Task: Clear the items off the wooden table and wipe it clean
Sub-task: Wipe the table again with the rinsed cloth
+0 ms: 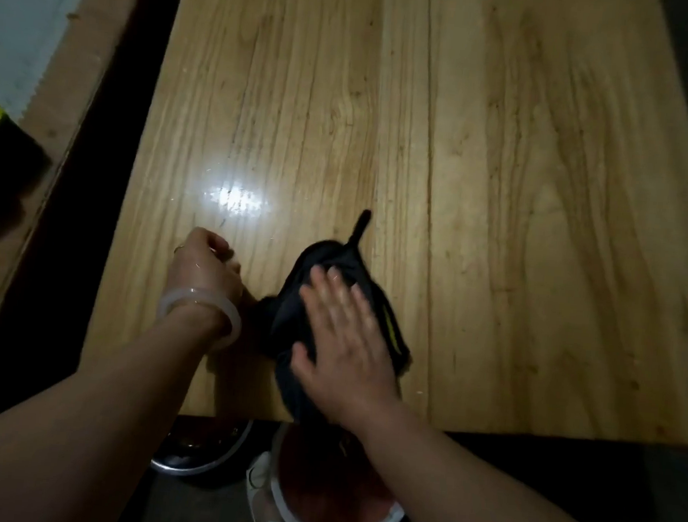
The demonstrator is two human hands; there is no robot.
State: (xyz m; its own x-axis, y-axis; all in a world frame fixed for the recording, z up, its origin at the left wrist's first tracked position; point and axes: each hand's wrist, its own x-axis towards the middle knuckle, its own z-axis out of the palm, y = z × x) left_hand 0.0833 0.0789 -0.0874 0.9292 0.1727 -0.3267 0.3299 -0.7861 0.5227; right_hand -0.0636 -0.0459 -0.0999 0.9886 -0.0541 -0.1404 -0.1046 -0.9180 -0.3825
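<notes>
Here I see, from left to right, the left hand (205, 261) with fingers curled, what it holds I cannot tell, the right hand (342, 327) flat, pressing the black cloth (334, 260), near edge of wooden table (506, 191).

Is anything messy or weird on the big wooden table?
Nothing looks spilled or broken. The light wooden table only has a crumpled black cloth under the flat right hand. The left hand is curled beside it; what it holds is unclear.
</notes>
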